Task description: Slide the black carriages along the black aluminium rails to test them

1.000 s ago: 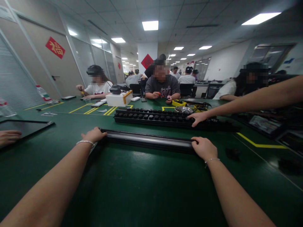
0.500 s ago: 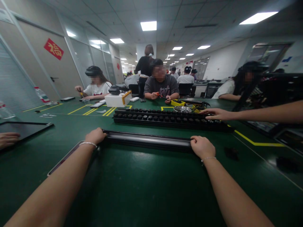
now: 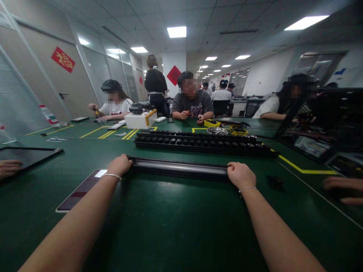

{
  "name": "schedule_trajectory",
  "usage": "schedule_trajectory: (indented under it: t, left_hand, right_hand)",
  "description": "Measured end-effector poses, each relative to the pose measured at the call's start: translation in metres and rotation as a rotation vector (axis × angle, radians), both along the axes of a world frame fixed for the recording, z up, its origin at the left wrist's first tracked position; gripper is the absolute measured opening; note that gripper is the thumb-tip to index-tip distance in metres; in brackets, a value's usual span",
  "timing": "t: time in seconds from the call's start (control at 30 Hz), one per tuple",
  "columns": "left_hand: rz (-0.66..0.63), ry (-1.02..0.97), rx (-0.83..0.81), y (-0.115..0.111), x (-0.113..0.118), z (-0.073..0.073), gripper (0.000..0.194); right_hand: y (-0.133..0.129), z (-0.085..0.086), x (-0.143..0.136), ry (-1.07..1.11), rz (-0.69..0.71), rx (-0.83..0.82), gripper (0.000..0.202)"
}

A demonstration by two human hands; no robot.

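Note:
A long black rail (image 3: 178,167) with a shiny grey strip along it lies crosswise before me, on or just above the green table. My left hand (image 3: 120,165) is closed around its left end, and my right hand (image 3: 241,175) grips the right end. What the fingertips press on is hidden. Beyond it stand similar black rails (image 3: 198,151) set with rows of small round black parts. Beside my left forearm lies a phone-like slab (image 3: 81,192) with a dark face, partly covered by the arm.
A co-worker's hand (image 3: 344,189) reaches in at the right, near a small dark part (image 3: 275,182). Another person's hand (image 3: 10,169) rests by a dark flat panel (image 3: 31,158) on the left. Farther back are a white box (image 3: 136,120), a metal dish (image 3: 217,131) and a yellow tray (image 3: 212,123).
My left hand has shifted slightly right, showing more of the phone-like slab. The co-worker's hand has left the far rails and is now lower at the right. A standing person moved left.

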State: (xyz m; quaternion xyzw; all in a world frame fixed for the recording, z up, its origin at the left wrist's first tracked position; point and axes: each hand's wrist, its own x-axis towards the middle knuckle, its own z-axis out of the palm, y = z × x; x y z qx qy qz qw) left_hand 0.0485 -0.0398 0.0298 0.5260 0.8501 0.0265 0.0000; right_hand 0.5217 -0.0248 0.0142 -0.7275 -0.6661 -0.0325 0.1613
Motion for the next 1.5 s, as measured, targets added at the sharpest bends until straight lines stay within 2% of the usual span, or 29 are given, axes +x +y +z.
schedule_trajectory:
  t: [0.4, 0.8, 1.17, 1.5]
  left_hand:
    - [-0.046, -0.026, 0.072, 0.0, 0.03, -0.006, 0.046]
    - [-0.048, -0.031, 0.238, -0.007, 0.072, -0.014, 0.044]
    - [-0.032, 0.05, 0.382, -0.013, 0.082, -0.026, 0.046]
    - [-0.024, 0.001, 0.423, -0.016, 0.088, -0.029, 0.048]
  right_hand:
    - [0.002, 0.0, 0.001, -0.006, -0.013, -0.005, 0.042]
    - [0.001, 0.004, -0.001, 0.0, -0.036, -0.051, 0.042]
    - [0.002, 0.002, 0.0, 0.008, -0.028, -0.046, 0.042]
    - [0.001, 0.003, 0.0, 0.018, -0.02, -0.049, 0.041]
